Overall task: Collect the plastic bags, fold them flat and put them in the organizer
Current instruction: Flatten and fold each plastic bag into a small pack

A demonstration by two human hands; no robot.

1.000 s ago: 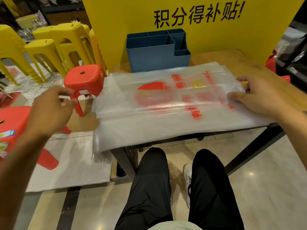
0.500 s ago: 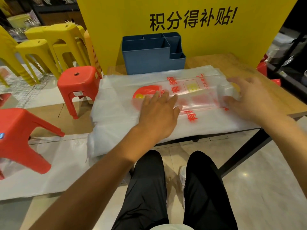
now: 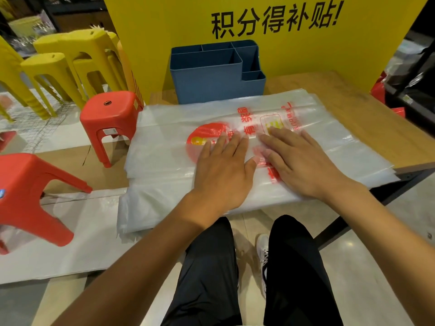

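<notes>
A stack of clear plastic bags [image 3: 164,161] with red and yellow print lies flat across the wooden table [image 3: 367,128], its left end hanging over the table's edge. My left hand [image 3: 223,168] presses flat on the middle of the stack, fingers straight. My right hand [image 3: 299,161] presses flat beside it, just to the right, over the red lettering. The blue organizer [image 3: 211,78], with several empty compartments, stands behind the bags against the yellow board.
A yellow sign board [image 3: 259,31] rises behind the table. Red stools [image 3: 110,118] [image 3: 28,191] and stacked yellow stools [image 3: 77,60] stand on the left. White sheets [image 3: 58,250] lie on the floor. My legs are under the table's front edge.
My left hand came in from the left and landed on the stack's middle. My right hand slid from the right end toward the centre, now next to the left hand.
</notes>
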